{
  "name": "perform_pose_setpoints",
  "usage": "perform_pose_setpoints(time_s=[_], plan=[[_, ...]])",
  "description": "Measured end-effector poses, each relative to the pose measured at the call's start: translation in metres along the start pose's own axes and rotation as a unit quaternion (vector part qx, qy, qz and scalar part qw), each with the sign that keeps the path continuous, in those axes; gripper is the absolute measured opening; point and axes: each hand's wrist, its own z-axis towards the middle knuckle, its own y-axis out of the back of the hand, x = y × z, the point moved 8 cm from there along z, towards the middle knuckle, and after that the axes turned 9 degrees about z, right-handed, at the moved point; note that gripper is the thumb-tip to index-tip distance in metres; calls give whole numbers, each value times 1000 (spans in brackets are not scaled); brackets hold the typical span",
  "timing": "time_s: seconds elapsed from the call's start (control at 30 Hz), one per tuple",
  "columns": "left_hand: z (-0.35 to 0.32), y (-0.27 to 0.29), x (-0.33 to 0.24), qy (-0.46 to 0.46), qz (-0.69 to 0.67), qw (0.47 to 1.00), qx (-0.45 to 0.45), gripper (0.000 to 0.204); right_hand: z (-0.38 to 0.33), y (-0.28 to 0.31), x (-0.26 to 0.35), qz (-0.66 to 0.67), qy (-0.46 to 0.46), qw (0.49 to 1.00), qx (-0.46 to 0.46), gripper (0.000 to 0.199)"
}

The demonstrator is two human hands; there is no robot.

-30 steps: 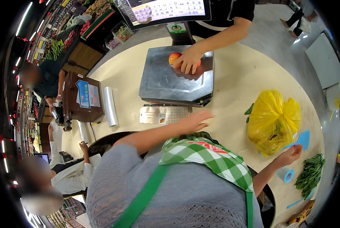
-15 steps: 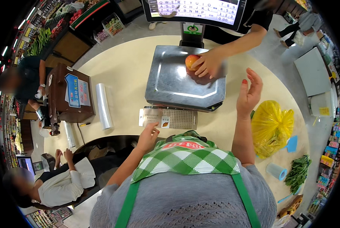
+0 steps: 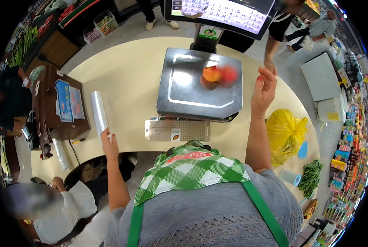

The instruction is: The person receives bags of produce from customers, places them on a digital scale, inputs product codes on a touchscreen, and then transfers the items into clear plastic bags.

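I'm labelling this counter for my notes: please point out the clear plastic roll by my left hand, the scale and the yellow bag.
Clear plastic roll (image 3: 98, 112): head view, mid-length.
Scale (image 3: 184, 92): head view, bare part of its metal plate.
Yellow bag (image 3: 283, 138): head view, its bulging body.

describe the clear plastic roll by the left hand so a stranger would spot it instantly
On the cream table, look between the brown box and the metal scale. A shiny clear plastic roll lies there, its near end at the left hand. Unlike the similar roll below the box in the picture, this one lies to the box's right.
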Motion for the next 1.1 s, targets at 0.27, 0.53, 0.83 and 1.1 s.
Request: perform_pose_setpoints(time_s=[0.27,0.53,0.83,1.1], plan=[[38,18,32,8,53,998,-30,39,46,-41,24,-212,152,965,29,35],[52,-22,66,78,174,980,59,63,114,-147,95,-129,222,962,95,34],[45,-29,86,112,175,977,53,88,161,-250,78,-237,351,895,141,39],[93,-24,69,191,223,954,61,90,-2,-251,108,-46,139,936,321,39]])
